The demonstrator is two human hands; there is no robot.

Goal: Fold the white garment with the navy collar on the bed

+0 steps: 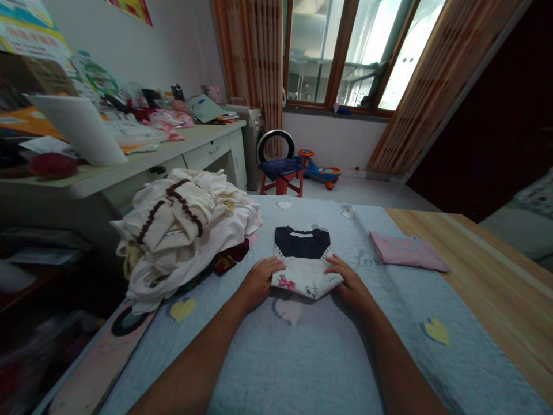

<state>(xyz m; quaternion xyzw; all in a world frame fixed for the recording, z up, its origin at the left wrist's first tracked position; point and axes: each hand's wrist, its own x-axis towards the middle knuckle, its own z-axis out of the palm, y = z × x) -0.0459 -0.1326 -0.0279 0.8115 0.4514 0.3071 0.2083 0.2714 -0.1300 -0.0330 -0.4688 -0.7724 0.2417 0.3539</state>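
A small folded garment (302,262), white below and dark navy at the collar, lies on the light blue cloth (294,363) in front of me. My left hand (261,279) grips its left edge, fingertips on top of the white fabric. At its right edge, my right hand (351,282) holds the fabric in the same way, thumb out of sight. Red and dark prints show on the white part. A folded pink garment (408,252) rests to the right, and a heap of white clothes (194,219) is piled on the left.
A pink board (101,366) lies at the left edge. Beyond the heap stands a cluttered desk (211,135). A wooden surface (488,259) borders the cloth on the right. Past the far edge are a red stool (281,183) and a blue ride-on toy (317,170).
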